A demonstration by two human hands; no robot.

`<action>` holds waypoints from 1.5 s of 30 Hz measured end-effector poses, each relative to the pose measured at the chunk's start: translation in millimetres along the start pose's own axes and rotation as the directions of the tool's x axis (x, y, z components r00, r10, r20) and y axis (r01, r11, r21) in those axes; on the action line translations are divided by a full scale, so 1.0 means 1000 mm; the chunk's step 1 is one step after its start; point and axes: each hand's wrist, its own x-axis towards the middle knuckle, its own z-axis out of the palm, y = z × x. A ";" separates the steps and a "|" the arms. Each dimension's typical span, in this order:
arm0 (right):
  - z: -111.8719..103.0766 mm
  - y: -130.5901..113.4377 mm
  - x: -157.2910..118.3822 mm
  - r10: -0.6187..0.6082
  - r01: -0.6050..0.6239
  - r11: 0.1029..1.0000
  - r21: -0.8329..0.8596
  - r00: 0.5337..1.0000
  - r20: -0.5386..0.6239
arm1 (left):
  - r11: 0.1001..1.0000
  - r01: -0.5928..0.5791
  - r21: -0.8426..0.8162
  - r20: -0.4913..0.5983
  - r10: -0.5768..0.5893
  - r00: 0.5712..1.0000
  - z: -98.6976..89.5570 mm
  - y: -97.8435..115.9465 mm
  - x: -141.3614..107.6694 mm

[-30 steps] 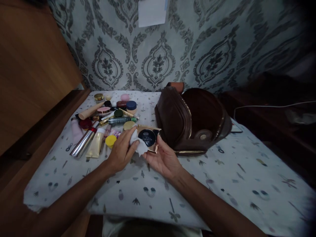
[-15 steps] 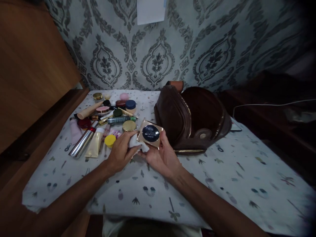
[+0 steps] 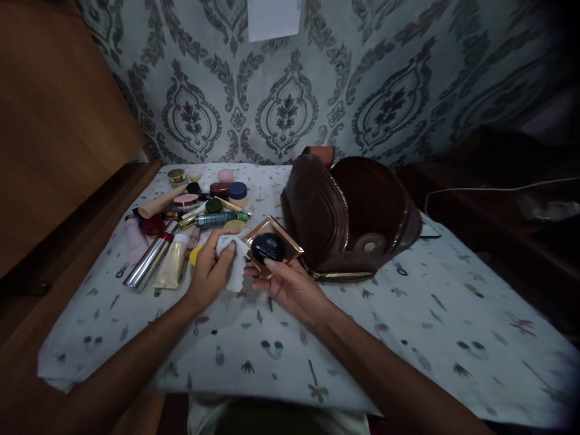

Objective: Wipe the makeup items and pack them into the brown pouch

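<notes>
My right hand (image 3: 296, 290) grips a square gold compact (image 3: 290, 243) with a round black label on its face, the thumb lying over the label's lower edge. My left hand (image 3: 209, 269) is closed on a crumpled white wipe (image 3: 235, 266), held close against the compact's left corner. Left of my hands lie a yellow lid (image 3: 194, 254), partly covered by my fingers, a cream-gold tube (image 3: 171, 266) and a silver tube with a red band (image 3: 149, 260). A round gold lid (image 3: 235, 224) shows just behind my left fingers.
An open brown leather bag (image 3: 312, 211) stands right of my hands, its zip undone. More cosmetics, including a blue-lidded jar (image 3: 237, 193) and a pink compact (image 3: 186, 201), crowd the cloth's (image 3: 267, 362) left side. A wooden panel (image 3: 58, 121) rises at left.
My right hand has turned the compact so a corner points toward the wall, with the thumb now across its face. My left hand has drawn the wipe slightly left.
</notes>
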 end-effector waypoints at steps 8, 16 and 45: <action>-0.005 0.010 -0.003 -0.129 0.109 0.729 -0.676 0.991 0.021 | 0.978 -0.193 0.084 0.011 0.193 0.981 -0.002 -0.001 -0.001; -0.003 0.014 -0.004 -0.149 0.122 0.736 -0.666 0.989 0.016 | 0.628 -0.743 0.230 0.366 0.652 0.664 -0.001 -0.005 -0.007; 0.001 -0.008 0.003 0.082 -0.083 0.996 -0.028 0.996 -0.019 | 0.857 0.322 -0.402 0.204 -0.259 0.944 0.002 -0.017 0.005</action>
